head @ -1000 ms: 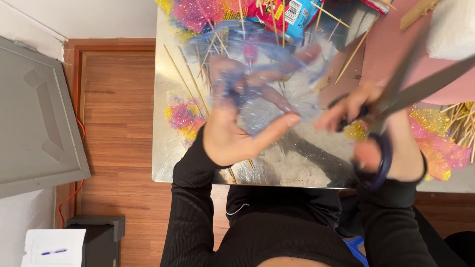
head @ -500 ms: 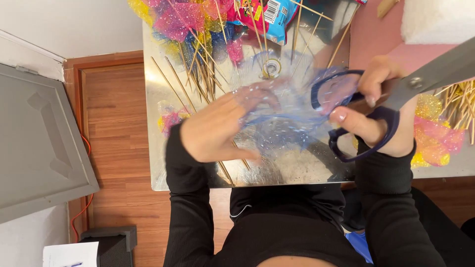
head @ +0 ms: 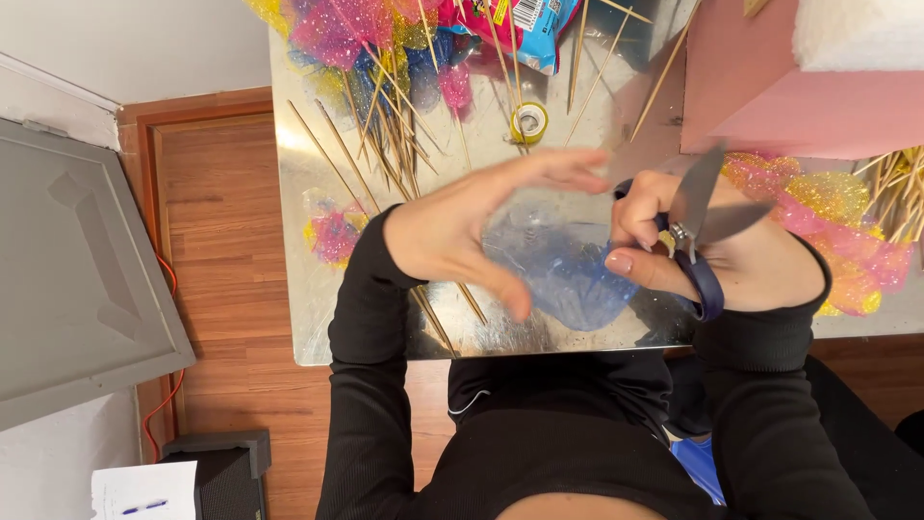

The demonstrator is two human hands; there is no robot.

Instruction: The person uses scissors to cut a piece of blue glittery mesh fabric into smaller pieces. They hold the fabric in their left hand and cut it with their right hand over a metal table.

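A crumpled piece of blue mesh netting (head: 568,274) lies on the shiny metal table (head: 308,318) right in front of me. My left hand (head: 481,226) hovers over its left part with fingers spread and thumb down, holding nothing. My right hand (head: 712,255) grips dark-blue-handled scissors (head: 698,217), their blades pointing up and right, with its fingers touching the netting's right edge.
Several wooden skewers (head: 385,135) and pink, yellow and blue netting bundles (head: 356,39) lie at the back. A small tape roll (head: 528,121) sits behind the hands. A pink box (head: 760,87) stands at the right, with more netting (head: 847,231) beside it.
My left hand lifted off the blue netting and opened its fingers. My right hand swung the scissors from pointing far right to pointing upward, closer to the netting.
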